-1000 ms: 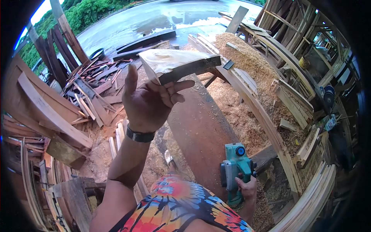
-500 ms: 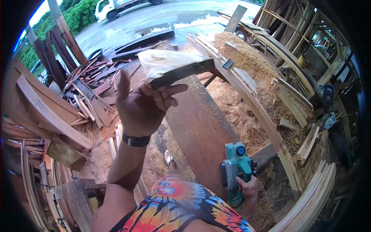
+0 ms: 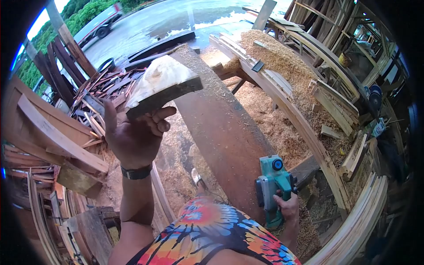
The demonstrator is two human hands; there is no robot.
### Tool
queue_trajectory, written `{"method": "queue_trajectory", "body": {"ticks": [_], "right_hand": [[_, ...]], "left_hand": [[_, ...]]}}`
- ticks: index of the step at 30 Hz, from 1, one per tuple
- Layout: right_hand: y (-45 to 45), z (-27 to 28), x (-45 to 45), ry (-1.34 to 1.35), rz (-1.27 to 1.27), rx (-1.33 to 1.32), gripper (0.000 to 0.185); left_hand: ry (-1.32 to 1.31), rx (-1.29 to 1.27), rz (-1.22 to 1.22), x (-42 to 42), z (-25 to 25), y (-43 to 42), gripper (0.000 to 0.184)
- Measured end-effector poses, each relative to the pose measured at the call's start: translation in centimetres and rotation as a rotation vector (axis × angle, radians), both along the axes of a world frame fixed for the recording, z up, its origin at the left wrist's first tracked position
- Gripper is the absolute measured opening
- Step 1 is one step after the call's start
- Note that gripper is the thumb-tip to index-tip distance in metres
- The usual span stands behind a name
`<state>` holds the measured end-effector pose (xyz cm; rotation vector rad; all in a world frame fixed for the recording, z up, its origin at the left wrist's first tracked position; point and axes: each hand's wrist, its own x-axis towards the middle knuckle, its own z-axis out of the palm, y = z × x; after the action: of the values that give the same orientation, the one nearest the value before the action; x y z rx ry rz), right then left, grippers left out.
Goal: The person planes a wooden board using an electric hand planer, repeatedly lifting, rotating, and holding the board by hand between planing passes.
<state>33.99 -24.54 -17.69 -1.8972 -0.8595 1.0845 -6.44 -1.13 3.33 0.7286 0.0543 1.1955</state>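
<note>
My left hand (image 3: 137,137), raised at the left and wearing a dark wristband, grips a short wooden board (image 3: 163,81). The board has a pale top face and a dark near edge; my fingers curl beneath that edge and the thumb points up beside it. Low on the right, my right hand (image 3: 288,205) is closed around the handle of a teal electric planer (image 3: 271,185). The planer rests at the right edge of a long brown plank (image 3: 221,141) strewn with shavings. Its underside is hidden.
A long pale beam (image 3: 291,115) runs along the right, beside heaped wood shavings (image 3: 278,53). Scrap wood (image 3: 110,88) is piled at the left, near a curved board (image 3: 57,128). Stacked strips (image 3: 357,221) lie at lower right. A truck (image 3: 99,24) is on the road beyond.
My left hand has moved left and slightly down with the board, which now shows more of its pale face. My right hand stays on the planer. The truck has moved left.
</note>
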Motion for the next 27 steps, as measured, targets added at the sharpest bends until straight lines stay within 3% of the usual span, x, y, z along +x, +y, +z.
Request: {"method": "queue_trajectory", "body": {"ticks": [8, 27], "right_hand": [[0.4, 2.0, -0.7, 0.058, -0.017, -0.013, 0.031], [0.2, 0.2, 0.2, 0.026, 0.011, -0.006, 0.031]], "left_hand": [[0.023, 0.025, 0.040, -1.8, 0.3, -1.0, 0.092], [-0.035, 0.013, 0.038, -2.9, 0.2, -1.5, 0.092]]}}
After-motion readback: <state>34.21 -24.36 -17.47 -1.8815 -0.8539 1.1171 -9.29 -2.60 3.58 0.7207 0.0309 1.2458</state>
